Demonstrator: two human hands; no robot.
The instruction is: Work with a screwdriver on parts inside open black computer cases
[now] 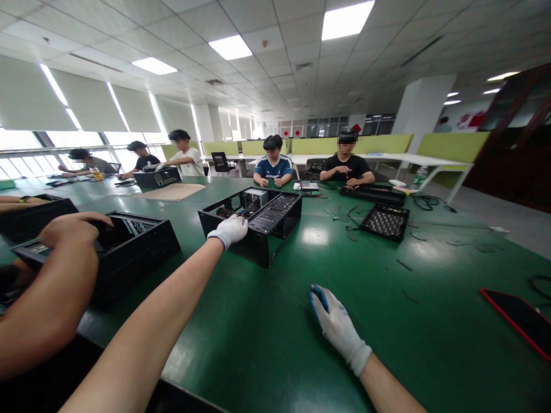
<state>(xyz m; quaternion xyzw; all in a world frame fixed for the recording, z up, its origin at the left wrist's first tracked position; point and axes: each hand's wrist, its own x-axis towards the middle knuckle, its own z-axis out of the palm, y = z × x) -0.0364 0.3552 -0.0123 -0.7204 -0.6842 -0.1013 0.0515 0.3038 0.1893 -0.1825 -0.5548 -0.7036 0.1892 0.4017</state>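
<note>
Black computer case [259, 248] on the counter [258, 327], silver power supply [255, 198] inside | your left hand [231, 230]: gloved fingers at the case's near rim, cannot tell whether they grip | your right hand [338, 324]: fingers released, loosely bent, apart from the case, nearer you and rightward

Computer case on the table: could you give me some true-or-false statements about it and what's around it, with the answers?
1. The left hand touches the computer case. True.
2. The right hand is also on the case. False: it is apart from the case.
3. Both hands are ungloved. False: both wear white gloves.
4. A box with a fan sits inside the case. True.
5. The table has a green top. True.
</note>
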